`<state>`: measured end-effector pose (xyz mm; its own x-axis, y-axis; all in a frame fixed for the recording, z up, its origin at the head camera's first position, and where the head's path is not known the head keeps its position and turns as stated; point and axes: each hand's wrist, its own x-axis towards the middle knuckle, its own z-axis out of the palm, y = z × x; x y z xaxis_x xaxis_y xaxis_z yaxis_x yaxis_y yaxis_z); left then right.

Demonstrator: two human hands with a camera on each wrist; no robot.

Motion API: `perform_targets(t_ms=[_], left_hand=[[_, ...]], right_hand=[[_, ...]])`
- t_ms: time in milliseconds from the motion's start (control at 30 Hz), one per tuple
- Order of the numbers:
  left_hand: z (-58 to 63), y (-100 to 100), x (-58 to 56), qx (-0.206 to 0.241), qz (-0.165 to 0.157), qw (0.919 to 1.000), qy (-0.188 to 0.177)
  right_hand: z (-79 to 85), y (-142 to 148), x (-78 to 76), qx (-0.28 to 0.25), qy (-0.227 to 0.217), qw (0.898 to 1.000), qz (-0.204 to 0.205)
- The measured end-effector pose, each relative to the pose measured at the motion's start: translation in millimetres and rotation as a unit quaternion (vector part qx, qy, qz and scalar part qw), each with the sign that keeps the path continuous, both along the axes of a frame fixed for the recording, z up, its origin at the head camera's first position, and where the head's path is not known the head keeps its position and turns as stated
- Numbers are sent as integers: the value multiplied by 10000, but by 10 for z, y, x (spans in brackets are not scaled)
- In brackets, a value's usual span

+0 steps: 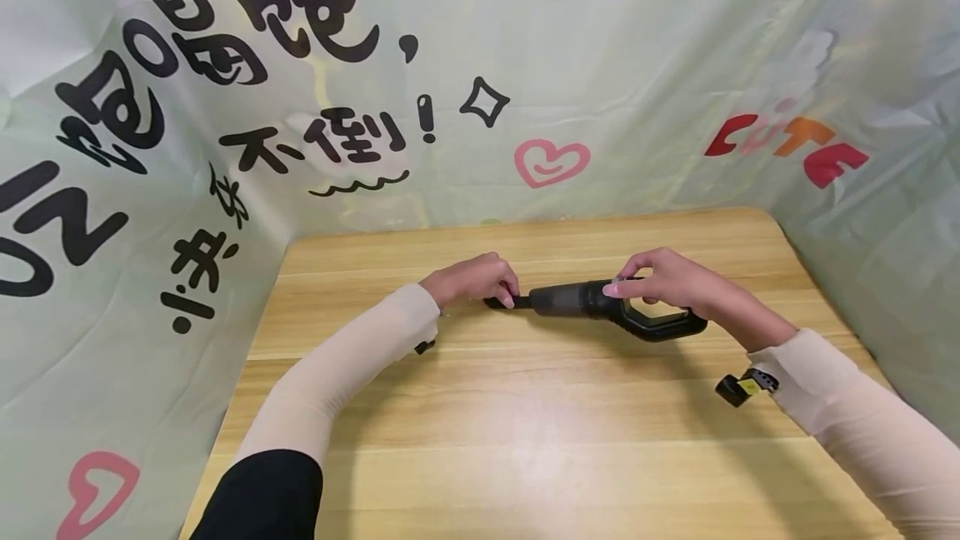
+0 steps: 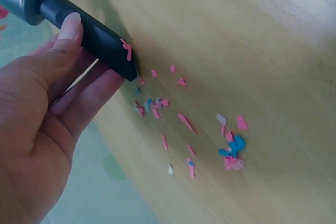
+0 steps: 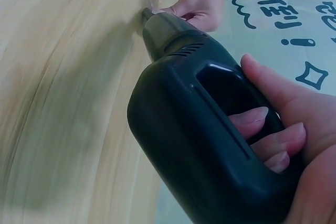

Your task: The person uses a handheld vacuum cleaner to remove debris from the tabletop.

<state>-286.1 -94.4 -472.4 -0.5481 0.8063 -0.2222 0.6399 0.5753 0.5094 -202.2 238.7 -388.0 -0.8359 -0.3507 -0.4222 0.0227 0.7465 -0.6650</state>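
Note:
A black handheld vacuum cleaner (image 1: 561, 300) with a smoky, see-through dust cup lies lengthwise between both hands, its nozzle pointing left. My right hand (image 1: 678, 280) grips its loop handle; in the right wrist view the fingers curl through the opening. My left hand (image 1: 478, 280) pinches the flat narrow nozzle (image 2: 100, 40), thumb on top and fingers beneath. A pink scrap (image 2: 127, 51) clings to the nozzle near its slanted tip. Just past that tip, small pink, blue and white scraps (image 2: 186, 123) are scattered, with a blue piece (image 2: 238, 143) among the larger ones.
The wooden table (image 1: 525, 423) reaches back to a pale cloth wall (image 1: 637, 90) printed with black characters, hearts and coloured letters. More cloth hangs along the left and right sides. A small black device (image 1: 738, 390) is strapped at the right wrist.

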Motion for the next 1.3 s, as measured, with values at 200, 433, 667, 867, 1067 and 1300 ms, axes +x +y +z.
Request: perform_targets(t_ms=[200, 433, 667, 867, 1067, 1300], left_hand=[[-6, -35, -27, 31, 98, 9999, 62], [15, -31, -47, 54, 134, 9999, 27], [35, 13, -58, 160, 94, 9998, -42], [41, 11, -70, 164, 150, 9997, -117], [27, 23, -117, 314, 136, 9992, -199], [36, 45, -170, 141, 252, 9995, -135]], right_hand=[[1, -66, -1, -16, 86, 10000, -39], [7, -58, 22, -30, 117, 9999, -38], [24, -28, 42, 20, 123, 9999, -108], [39, -39, 23, 88, 207, 9997, -85], [47, -17, -9, 134, 267, 9995, -115], [29, -3, -49, 146, 315, 9993, -161]])
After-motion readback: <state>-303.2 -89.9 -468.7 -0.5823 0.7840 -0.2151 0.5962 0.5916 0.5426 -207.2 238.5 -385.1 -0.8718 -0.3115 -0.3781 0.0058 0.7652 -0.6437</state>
